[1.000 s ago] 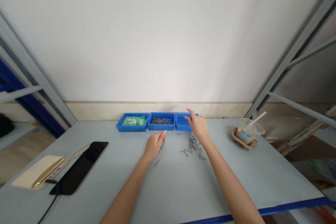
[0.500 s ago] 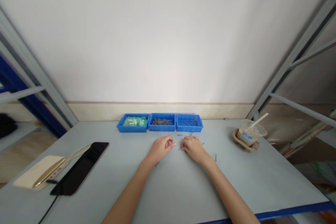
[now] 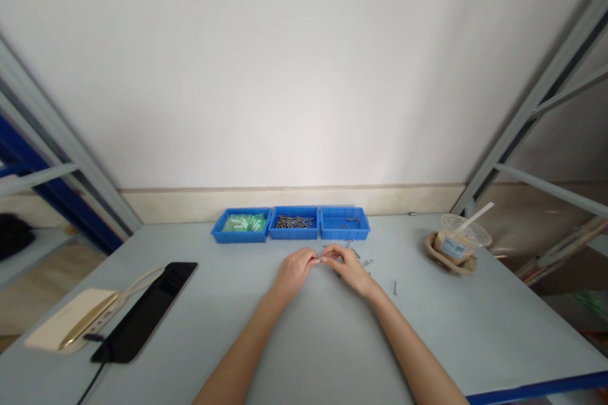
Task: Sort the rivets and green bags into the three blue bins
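Note:
My left hand and my right hand meet above the table in front of the blue bins. Fingers and thumb are pinched on each, and the fingertips come together. Whatever lies between them is too small to make out. Around my right hand lie several loose screws, with one screw farther right. The middle blue bin holds a heap of screws. A few screws lie in the right blue bin. In the left blue bin is a green bag with white pieces.
A black tablet-like device lies at the left, beside a cream power strip with cables. At the right, a lidded drink cup with a straw stands in a cardboard holder. The wall rises behind the bins.
My hands have come together from slightly apart, and their fingertips now meet. The screw seen beside my left wrist is no longer visible. The view has shifted slightly.

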Motion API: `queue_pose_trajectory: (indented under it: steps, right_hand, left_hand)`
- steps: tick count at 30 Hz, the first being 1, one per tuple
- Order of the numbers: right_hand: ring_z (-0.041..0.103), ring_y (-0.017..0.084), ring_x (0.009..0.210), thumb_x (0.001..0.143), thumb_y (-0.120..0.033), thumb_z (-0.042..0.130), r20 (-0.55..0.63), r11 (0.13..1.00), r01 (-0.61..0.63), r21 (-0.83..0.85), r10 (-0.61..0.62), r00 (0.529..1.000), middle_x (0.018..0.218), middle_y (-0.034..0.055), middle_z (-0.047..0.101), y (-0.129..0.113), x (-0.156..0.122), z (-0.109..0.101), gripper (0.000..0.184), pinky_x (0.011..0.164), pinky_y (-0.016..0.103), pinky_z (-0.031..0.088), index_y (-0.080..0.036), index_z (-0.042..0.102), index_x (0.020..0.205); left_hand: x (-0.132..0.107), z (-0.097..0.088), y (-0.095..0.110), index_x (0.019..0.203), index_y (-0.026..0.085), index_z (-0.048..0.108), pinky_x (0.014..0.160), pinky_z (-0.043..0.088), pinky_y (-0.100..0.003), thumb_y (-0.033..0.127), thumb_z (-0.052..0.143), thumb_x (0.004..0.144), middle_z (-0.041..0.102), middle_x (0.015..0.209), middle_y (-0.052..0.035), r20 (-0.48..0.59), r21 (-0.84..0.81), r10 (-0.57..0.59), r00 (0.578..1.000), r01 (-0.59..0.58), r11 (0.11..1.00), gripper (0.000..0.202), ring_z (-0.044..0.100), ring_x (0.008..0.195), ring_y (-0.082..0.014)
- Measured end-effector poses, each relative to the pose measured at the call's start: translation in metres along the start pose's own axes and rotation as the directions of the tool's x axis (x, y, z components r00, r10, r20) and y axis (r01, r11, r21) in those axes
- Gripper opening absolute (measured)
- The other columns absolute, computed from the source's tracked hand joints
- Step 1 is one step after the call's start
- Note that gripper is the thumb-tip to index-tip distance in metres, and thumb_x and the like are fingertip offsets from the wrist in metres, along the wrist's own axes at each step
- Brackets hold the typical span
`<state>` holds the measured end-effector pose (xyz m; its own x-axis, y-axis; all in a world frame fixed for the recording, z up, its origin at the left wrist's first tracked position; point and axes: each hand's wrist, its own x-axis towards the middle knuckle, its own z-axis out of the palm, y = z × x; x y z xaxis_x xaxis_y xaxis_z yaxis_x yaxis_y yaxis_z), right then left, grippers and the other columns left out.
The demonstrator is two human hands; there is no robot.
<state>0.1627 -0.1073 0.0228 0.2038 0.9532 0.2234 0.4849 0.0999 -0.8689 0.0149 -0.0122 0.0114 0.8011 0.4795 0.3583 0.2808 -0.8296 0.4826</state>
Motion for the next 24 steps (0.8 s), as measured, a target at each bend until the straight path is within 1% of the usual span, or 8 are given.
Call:
queue_pose_trajectory:
  steps: [2, 5, 6, 8, 13, 16, 21, 24]
  right_hand:
    - [0.06, 0.015, 0.077, 0.08, -0.028, 0.056, -0.015, 0.984, 0.068, -0.163, -0.072, 0.997, 0.088, 0.0011, 0.068, -0.002, -0.002, 0.0, 0.012, 0.076, 0.028, 0.041, -0.02, 0.062, 0.088]
    - [0.06, 0.016, 0.081, 0.083, -0.021, 0.054, -0.005, 0.885, 0.122, -0.45, -0.139, 0.99, 0.088, 0.0014, 0.069, -0.003, -0.004, 0.003, 0.009, 0.079, 0.03, 0.036, -0.021, 0.063, 0.087]
    - [0.06, 0.016, 0.082, 0.085, -0.021, 0.052, 0.011, 0.847, 0.136, -0.514, -0.152, 0.988, 0.088, 0.0018, 0.068, -0.003, -0.005, 0.004, 0.011, 0.079, 0.031, 0.035, -0.021, 0.063, 0.086]
    - [0.061, 0.017, 0.083, 0.087, -0.021, 0.05, 0.043, 0.796, 0.16, -0.584, -0.167, 0.985, 0.089, 0.0023, 0.068, -0.004, -0.006, 0.004, 0.013, 0.078, 0.03, 0.034, -0.021, 0.062, 0.089]
    - [0.061, 0.016, 0.085, 0.087, -0.025, 0.052, 0.071, 0.761, 0.194, -0.619, -0.191, 0.979, 0.098, 0.002, 0.068, -0.007, -0.008, 0.005, 0.015, 0.077, 0.03, 0.033, -0.023, 0.058, 0.101]
    - [0.061, 0.016, 0.083, 0.09, -0.026, 0.047, 0.065, 0.748, 0.192, -0.635, -0.196, 0.978, 0.092, 0.0021, 0.069, -0.008, -0.009, 0.006, 0.015, 0.076, 0.029, 0.032, -0.022, 0.06, 0.096]
    - [0.061, 0.016, 0.077, 0.093, -0.031, 0.04, -0.009, 0.736, 0.124, -0.666, -0.174, 0.985, 0.082, 0.0029, 0.069, -0.007, -0.008, 0.005, 0.025, 0.074, 0.03, 0.032, -0.021, 0.062, 0.088]
    - [0.061, 0.017, 0.079, 0.093, -0.029, 0.04, 0.012, 0.748, 0.148, -0.647, -0.184, 0.983, 0.087, 0.0039, 0.068, -0.006, -0.009, 0.004, 0.023, 0.076, 0.03, 0.034, -0.02, 0.061, 0.093]
  left_hand:
    - [0.0, 0.001, 0.0, 0.08, 0.017, 0.053, 0.069, 0.039, -0.025, 0.02, 0.035, 0.09, 0.058, 0.077, -0.0023, 0.001, -0.003, -0.036, 0.999, 0.036, 0.999, 0.021, 0.054, 0.073, -0.0153]
    - [0.0, 0.003, -0.001, 0.072, 0.017, 0.049, 0.065, 0.036, -0.025, 0.017, 0.03, 0.089, 0.054, 0.069, -0.0008, 0.029, -0.006, -0.042, 0.999, 0.042, 0.999, 0.025, 0.05, 0.067, -0.0146]
    - [0.0, 0.004, -0.002, 0.07, 0.018, 0.047, 0.063, 0.035, -0.025, 0.017, 0.029, 0.089, 0.052, 0.067, -0.0002, 0.039, -0.008, -0.04, 0.998, 0.04, 0.999, 0.026, 0.049, 0.065, -0.0144]
    - [0.0, 0.005, -0.004, 0.069, 0.018, 0.046, 0.062, 0.034, -0.025, 0.017, 0.03, 0.089, 0.051, 0.065, 0.0005, 0.053, -0.003, -0.049, 0.997, 0.049, 0.999, 0.026, 0.047, 0.063, -0.0141]
    - [0.0, 0.008, -0.008, 0.073, 0.018, 0.049, 0.061, 0.032, -0.025, 0.019, 0.033, 0.088, 0.054, 0.067, -0.0006, 0.057, 0.035, -0.107, 0.993, 0.105, 0.994, 0.022, 0.05, 0.064, -0.0152]
    - [-0.001, 0.006, -0.005, 0.073, 0.018, 0.049, 0.06, 0.033, -0.025, 0.023, 0.029, 0.091, 0.055, 0.066, -0.0008, 0.071, 0.021, -0.098, 0.993, 0.097, 0.995, 0.027, 0.05, 0.063, -0.0158]
    - [0.0, -0.001, 0.004, 0.078, 0.019, 0.051, 0.059, 0.032, -0.024, 0.028, 0.028, 0.092, 0.053, 0.06, 0.0015, 0.059, -0.068, -0.107, 0.993, 0.111, 0.992, 0.028, 0.051, 0.058, -0.015]
    - [0.001, -0.002, 0.006, 0.072, 0.019, 0.05, 0.059, 0.032, -0.024, 0.028, 0.029, 0.092, 0.052, 0.057, 0.0019, 0.062, -0.083, -0.108, 0.992, 0.113, 0.99, 0.031, 0.05, 0.057, -0.0144]
